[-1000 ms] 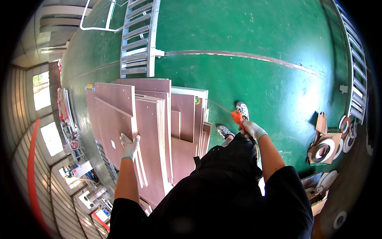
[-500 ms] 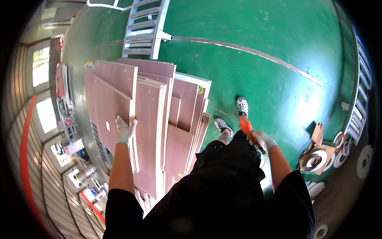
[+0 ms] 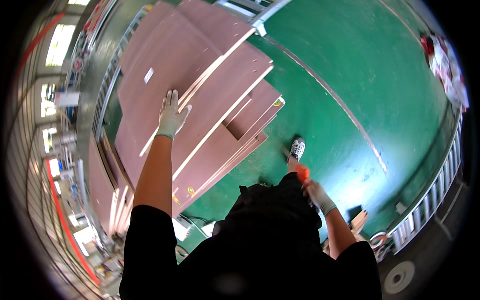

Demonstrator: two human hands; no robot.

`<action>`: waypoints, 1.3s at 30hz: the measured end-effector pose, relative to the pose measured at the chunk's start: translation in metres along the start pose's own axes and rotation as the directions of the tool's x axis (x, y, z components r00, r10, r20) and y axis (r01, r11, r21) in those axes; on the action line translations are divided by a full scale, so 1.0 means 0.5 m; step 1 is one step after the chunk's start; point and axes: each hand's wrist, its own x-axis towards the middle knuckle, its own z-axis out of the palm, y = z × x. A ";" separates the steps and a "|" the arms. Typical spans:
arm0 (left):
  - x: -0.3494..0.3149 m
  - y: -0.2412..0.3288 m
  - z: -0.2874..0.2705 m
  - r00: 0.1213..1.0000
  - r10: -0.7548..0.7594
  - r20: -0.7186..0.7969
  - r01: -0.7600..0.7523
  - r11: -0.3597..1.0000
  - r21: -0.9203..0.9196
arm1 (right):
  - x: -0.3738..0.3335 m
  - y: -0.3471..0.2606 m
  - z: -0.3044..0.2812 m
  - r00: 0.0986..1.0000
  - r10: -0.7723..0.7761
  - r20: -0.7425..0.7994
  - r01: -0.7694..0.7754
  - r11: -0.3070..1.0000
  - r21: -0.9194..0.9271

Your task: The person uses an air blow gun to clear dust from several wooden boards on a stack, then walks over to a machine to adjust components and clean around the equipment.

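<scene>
Green floor (image 3: 320, 55) borders the right edges of stacked brown panels (image 3: 225, 95); the left hand (image 3: 172, 120), open, lies across an upper panel's (image 3: 180, 62) pale edge, perhaps for steadying, while the right hand (image 3: 316, 194) grips an orange object (image 3: 303, 173), apparently keeping it clear

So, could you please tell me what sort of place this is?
Probably a workshop or factory hall, perhaps one that handles boards. The signs are the large brown panels grouped by the person's left hand, the wide green floor and a long metal frame with crossbars.
</scene>
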 end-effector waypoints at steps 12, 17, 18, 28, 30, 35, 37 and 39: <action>-0.712 -0.422 0.271 0.759 -0.612 -0.225 0.485 0.760 -0.432 | -0.014 0.111 0.193 0.983 -0.023 -0.181 0.002 0.994 -0.112; -1.260 -0.292 0.618 0.556 -0.825 -0.097 0.710 0.533 -0.460 | 0.012 0.245 0.244 0.959 -0.270 0.089 0.267 0.747 -0.609; -1.342 -0.224 0.628 0.453 -0.837 0.306 0.845 0.295 -0.446 | 0.017 0.256 0.258 0.966 -0.254 0.041 0.224 0.750 -0.622; -1.859 0.190 0.810 0.649 -0.186 0.738 0.658 0.625 -0.421 | 0.035 0.112 0.687 0.872 -0.197 0.449 0.469 0.070 -0.880; -1.771 0.121 0.782 0.552 -0.504 0.664 0.833 0.296 -0.468 | 0.058 0.117 0.776 0.862 -0.155 0.483 0.492 0.025 -0.870; -1.555 -0.133 0.588 0.280 -0.670 0.688 0.561 -0.467 -0.683 | 0.129 0.125 0.969 0.852 -0.111 0.511 0.511 -0.026 -0.859; -1.528 -0.212 0.522 0.344 -0.687 0.641 0.608 -0.357 -0.709 | 0.166 0.130 1.030 0.857 -0.085 0.508 0.509 -0.012 -0.861; -1.521 -0.281 0.490 0.410 -0.716 0.564 0.640 -0.215 -0.738 | 0.233 0.143 1.060 0.885 -0.102 0.453 0.464 0.135 -0.875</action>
